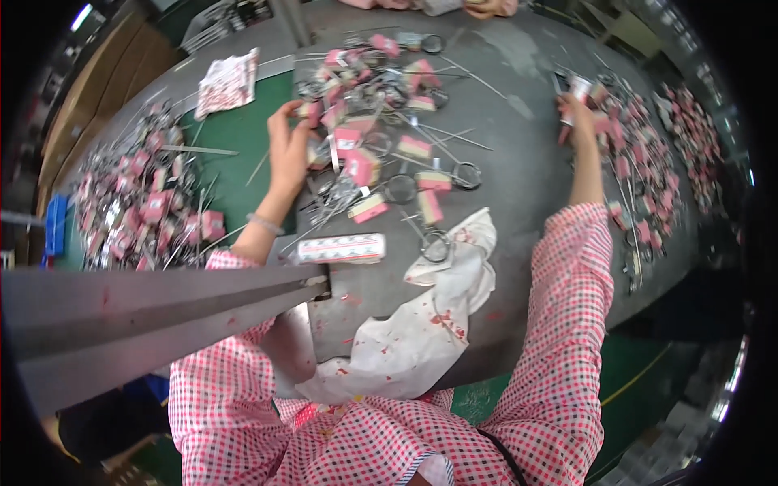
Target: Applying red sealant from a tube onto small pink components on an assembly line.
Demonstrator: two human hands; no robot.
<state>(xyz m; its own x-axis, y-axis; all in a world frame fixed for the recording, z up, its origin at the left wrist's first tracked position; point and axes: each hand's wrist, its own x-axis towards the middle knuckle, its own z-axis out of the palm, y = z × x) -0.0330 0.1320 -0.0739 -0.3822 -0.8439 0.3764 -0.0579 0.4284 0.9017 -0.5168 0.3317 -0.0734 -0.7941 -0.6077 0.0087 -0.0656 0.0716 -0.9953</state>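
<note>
At the left edge of the middle pile, my left hand (289, 154) has its thumb and fingers curled around a small pink-and-cream block (309, 112). The pile is of thin metal utensils with wire rings and pink-and-cream blocks (356, 166), tangled together. My right hand (579, 121) is closed at the edge of the right pile (640, 166), which is made of similar pieces. A white-and-pink piece (579, 87) shows at its fingers, beside something dark; blur hides its exact kind.
A red-stained white cloth (413, 344) lies on the near grey tabletop (494, 316). Beside it are a white printed strip (340, 248) and a metal bar (162, 304) jutting in from the left. Another pile (146, 202) lies left, near a patterned cloth (227, 83). A metal post (292, 20) stands behind.
</note>
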